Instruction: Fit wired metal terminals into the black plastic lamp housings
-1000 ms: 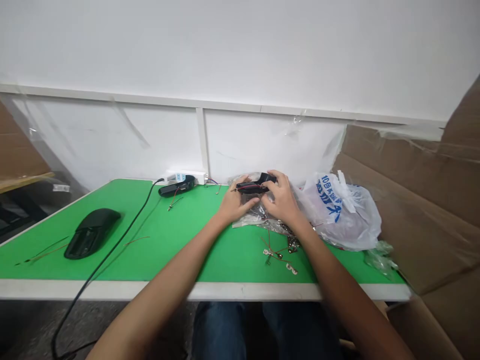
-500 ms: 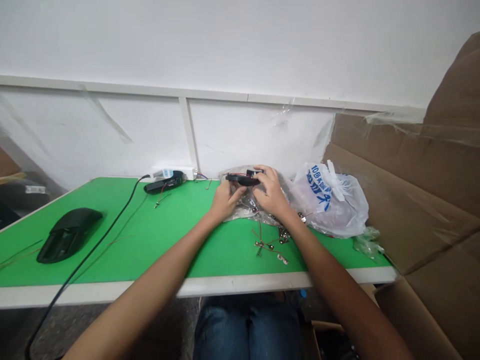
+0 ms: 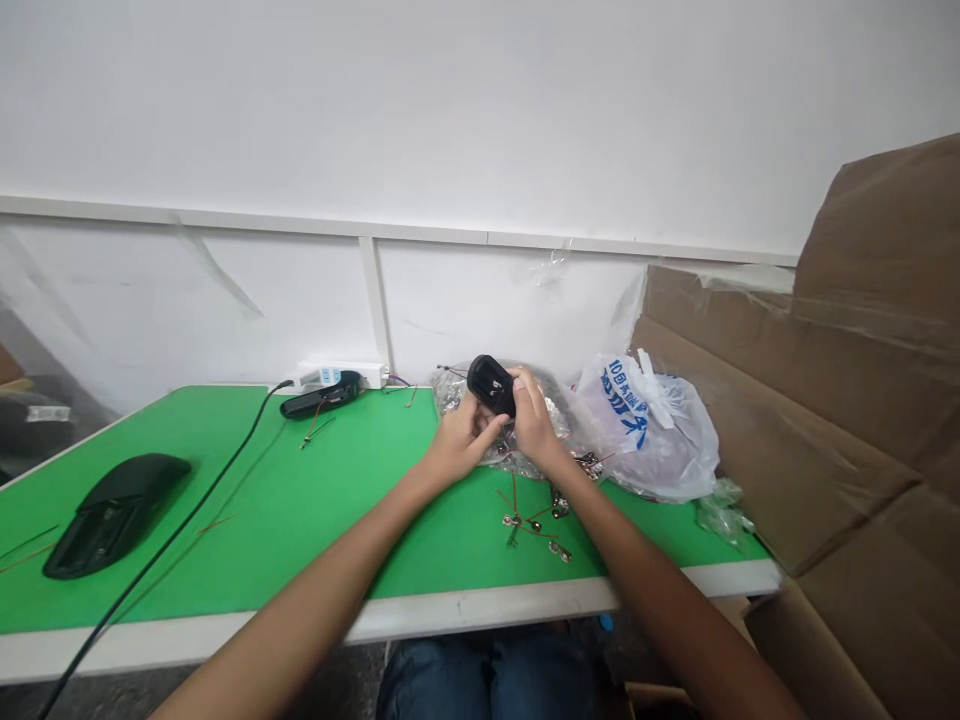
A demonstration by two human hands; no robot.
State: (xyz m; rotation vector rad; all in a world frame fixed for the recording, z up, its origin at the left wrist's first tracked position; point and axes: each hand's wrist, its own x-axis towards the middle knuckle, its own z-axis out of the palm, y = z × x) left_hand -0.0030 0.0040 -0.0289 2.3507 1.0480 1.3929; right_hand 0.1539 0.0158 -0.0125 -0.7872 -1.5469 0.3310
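A black plastic casing [image 3: 491,384] is held up between both hands over the back middle of the green table [image 3: 300,510], its hollow side showing with small metal pieces inside. My left hand [image 3: 459,440] grips its lower left side, thumb along the bottom edge. On its right side, my right hand [image 3: 531,415] has its fingers wrapped round it. Behind and under the hands lies a clear plastic bag [image 3: 559,400] of small metal parts. Several loose metal contacts with thin wires [image 3: 534,525] are on the table just in front of the right forearm.
A larger black casing [image 3: 112,515] lies at the left, beside a black cable [image 3: 180,520]. Another black casing [image 3: 321,397] rests by a white power strip [image 3: 352,372] near the wall. At right are a white bag [image 3: 660,430] and cardboard [image 3: 795,390].
Both hands have turned the black casing from edge-on to upright, so its hollow side now shows. The whole view has shifted, with the table lower in the picture.
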